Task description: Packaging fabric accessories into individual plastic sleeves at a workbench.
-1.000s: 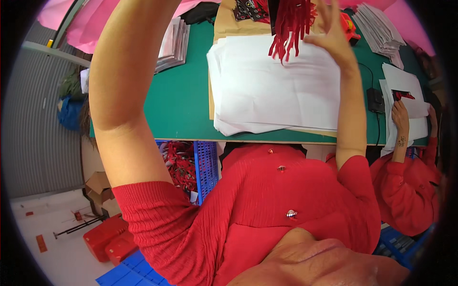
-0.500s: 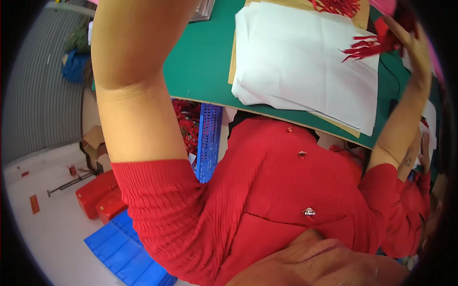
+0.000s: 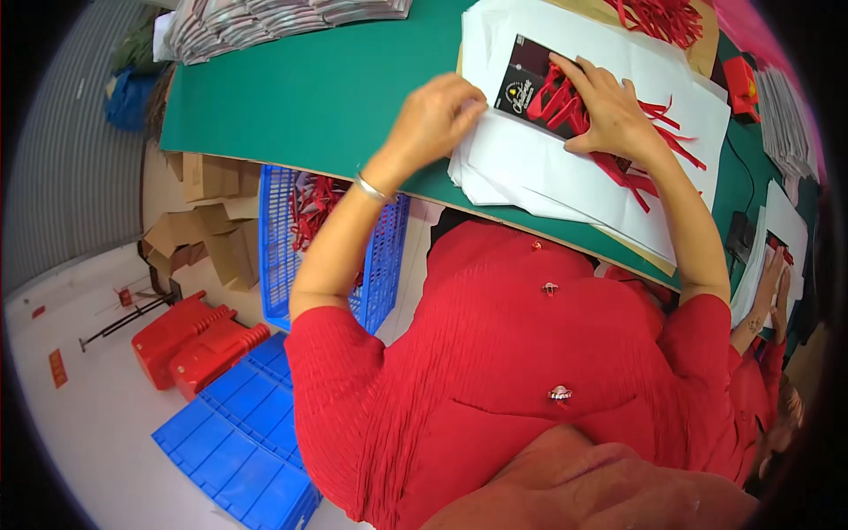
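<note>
Red ribbons [image 3: 558, 104] under spread right hand [image 3: 618, 113]; left hand [image 3: 433, 119] loosely curled.

Black card [image 3: 517, 93], pale print plus small yellow mark, flat and slightly angled on white paper stack [image 3: 543, 172], toward stack's far side, left of its middle. Red ribbon strips [image 3: 556, 104] lie across card, run off its right end, loose tails splayed over stack's right half. Stack sheets flat, edges uneven, near-left corner fanned.
</note>
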The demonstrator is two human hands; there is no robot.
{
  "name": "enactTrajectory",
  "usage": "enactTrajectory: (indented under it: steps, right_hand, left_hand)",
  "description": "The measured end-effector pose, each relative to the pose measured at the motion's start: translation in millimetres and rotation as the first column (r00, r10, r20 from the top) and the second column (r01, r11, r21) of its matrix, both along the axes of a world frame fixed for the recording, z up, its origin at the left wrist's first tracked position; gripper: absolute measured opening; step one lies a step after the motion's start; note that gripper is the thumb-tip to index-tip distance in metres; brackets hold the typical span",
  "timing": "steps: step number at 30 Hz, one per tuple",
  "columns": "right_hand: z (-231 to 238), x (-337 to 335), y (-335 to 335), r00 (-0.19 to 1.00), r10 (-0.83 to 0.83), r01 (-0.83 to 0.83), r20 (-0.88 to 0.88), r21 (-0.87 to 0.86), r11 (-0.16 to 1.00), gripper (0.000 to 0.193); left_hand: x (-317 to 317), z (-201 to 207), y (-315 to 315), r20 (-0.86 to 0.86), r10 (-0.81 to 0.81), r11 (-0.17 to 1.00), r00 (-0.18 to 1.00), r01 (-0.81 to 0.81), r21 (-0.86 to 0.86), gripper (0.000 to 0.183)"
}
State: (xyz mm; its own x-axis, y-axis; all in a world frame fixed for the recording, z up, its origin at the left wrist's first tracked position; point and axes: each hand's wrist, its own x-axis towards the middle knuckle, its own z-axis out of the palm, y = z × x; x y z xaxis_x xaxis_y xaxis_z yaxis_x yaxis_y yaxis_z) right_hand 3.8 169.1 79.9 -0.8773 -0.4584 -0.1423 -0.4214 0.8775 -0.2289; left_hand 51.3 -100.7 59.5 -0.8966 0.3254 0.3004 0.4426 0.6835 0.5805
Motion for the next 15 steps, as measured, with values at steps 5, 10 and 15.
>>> enactTrajectory:
  steps: [5,10,15]
  right_hand:
    - [-4.6,-10.3,-7.1,0.998,0.025,-0.035,0.061,0.160,0.987,0.115]
    - [-13.2,-11.6,-2.6,0.994,0.109,-0.099,-0.030,0.218,0.971,0.114]
    - [-2.5,-12.6,-10.3,0.996,0.067,-0.080,0.055,0.279,0.957,0.120]
  left_hand:
    - [5.2,-17.9,5.7,0.031,0.047,0.999,0.998,-0.048,0.016,0.010]
    - [-10.7,-24.2,16.0,-0.166,-0.028,0.999,0.986,0.023,-0.027,0.012]
    - [-23.5,-28.6,21.7,-0.286,-0.146,0.977,0.947,0.091,-0.195,0.015]
